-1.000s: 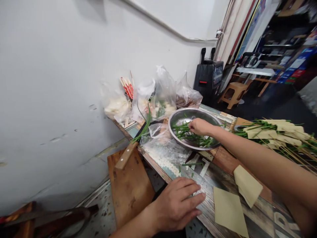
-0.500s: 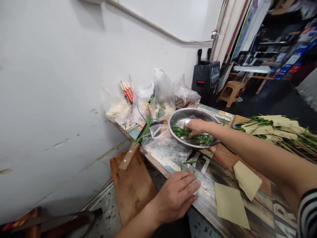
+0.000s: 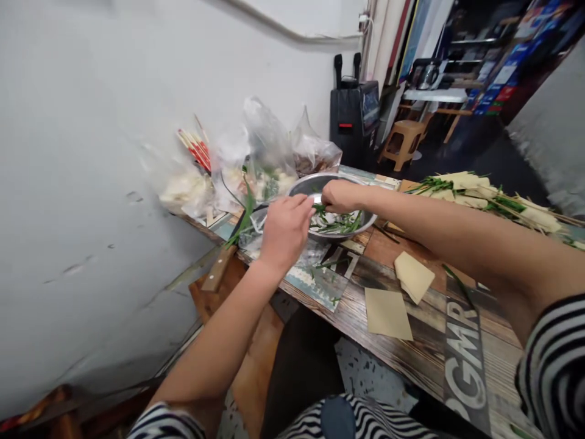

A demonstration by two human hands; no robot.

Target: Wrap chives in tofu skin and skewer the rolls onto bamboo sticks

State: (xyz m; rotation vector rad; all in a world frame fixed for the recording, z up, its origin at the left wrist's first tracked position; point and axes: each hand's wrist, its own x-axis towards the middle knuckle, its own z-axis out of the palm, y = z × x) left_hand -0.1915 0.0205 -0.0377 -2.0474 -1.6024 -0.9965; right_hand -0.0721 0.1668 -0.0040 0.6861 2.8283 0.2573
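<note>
Cut green chives (image 3: pixel 342 225) lie loose in a steel bowl (image 3: pixel 369 221) on the table. My right hand (image 3: pixel 340 196) is inside the bowl's rim, its fingers closed on a few chive pieces. At the bowl's left side, my left hand (image 3: pixel 287 230) has its fingers pressed together, with green strands at the tips; its thumb is hidden. Two pale tofu-skin sheets (image 3: pixel 388 313) lie flat nearer to me, one folded. Rolled tofu-skin skewers with greens (image 3: pixel 475 189) are piled to the right.
A knife with a wooden handle (image 3: pixel 219 268) rests at the table's left edge beside long chives (image 3: pixel 248 210). Plastic bags of food (image 3: pixel 269 158) and red-and-white chopsticks (image 3: pixel 196 149) stand along the wall. Behind are a black speaker (image 3: pixel 351 116) and a stool (image 3: pixel 403 143).
My left hand has risen from the table's near edge to the bowl, beside my right hand. My right hand's fingers have closed on chives. The view has shifted, so everything sits lower-left to higher-left.
</note>
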